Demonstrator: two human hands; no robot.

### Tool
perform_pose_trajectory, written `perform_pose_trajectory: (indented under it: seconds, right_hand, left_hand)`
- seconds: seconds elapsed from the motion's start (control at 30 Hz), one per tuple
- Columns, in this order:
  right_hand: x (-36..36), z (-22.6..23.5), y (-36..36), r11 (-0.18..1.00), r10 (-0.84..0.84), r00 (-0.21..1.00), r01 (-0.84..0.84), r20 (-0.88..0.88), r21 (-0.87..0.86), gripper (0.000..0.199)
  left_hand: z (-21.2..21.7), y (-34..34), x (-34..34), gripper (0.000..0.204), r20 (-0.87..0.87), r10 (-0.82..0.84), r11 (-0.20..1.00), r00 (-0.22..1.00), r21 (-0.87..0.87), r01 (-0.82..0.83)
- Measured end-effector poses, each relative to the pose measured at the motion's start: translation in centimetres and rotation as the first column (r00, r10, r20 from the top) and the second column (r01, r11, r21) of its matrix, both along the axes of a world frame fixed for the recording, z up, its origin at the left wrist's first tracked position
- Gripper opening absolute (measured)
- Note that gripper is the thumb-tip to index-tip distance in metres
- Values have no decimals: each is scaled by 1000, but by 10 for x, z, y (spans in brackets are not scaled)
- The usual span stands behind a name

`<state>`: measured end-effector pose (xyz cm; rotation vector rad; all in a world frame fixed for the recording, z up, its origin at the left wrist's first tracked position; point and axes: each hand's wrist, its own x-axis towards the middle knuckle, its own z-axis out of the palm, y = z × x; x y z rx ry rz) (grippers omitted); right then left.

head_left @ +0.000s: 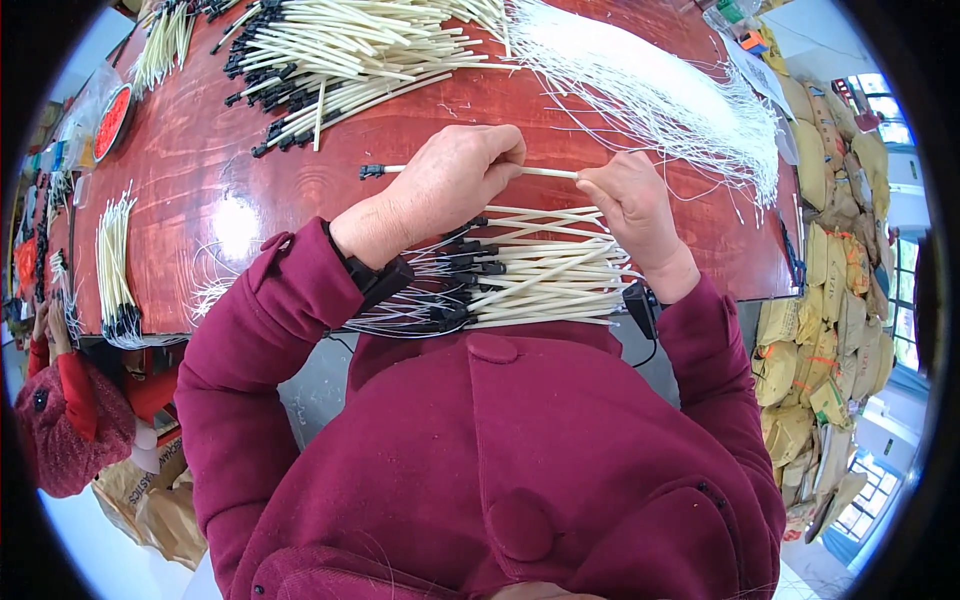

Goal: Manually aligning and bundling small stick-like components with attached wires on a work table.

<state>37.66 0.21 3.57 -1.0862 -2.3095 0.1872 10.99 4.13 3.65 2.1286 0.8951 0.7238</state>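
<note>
Stretched between my two hands is a cream sleeved tube with a black connector (373,171) on its left end. My left hand (455,170) is closed around the tube's middle. At its right end, my right hand (628,195) pinches the tip between thumb and fingers. Below my hands, at the table's near edge, lies a pile of cream tubes (550,265) with black connectors and thin white wires (415,300) trailing left from them.
A big heap of cream tubes (350,40) with black connectors lies at the back of the red table (300,185). A bundle of white wires (640,80) spreads at back right. Far left are a red-filled bowl (113,122) and another person (75,420). Stacked sacks (830,290) stand right.
</note>
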Motion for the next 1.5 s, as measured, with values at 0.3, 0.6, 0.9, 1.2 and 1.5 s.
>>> perform_pose_trajectory:
  seconds: [0.3,0.6,0.9,1.2,1.5]
  right_hand:
    - [-21,2,-1,1000,19,1000,-19,2,-3,13]
    - [-27,8,-7,1000,-1,997,-1,80,26,42]
    - [-11,2,-8,991,-83,995,77,49,109,41]
    - [-8,-9,-5,986,-83,996,81,8,148,17]
    - [-8,-6,-6,992,-27,997,18,68,128,16]
  left_hand:
    - [-5,-3,-14,8,-3,2,998,1000,59,-2]
    - [-4,-7,1,11,56,-21,995,998,104,15]
    - [-6,-1,1,9,60,-13,999,998,30,11]
    - [2,-3,0,9,19,-10,998,1000,-57,11]
    - [-3,-2,-2,9,-40,-3,998,999,57,5]
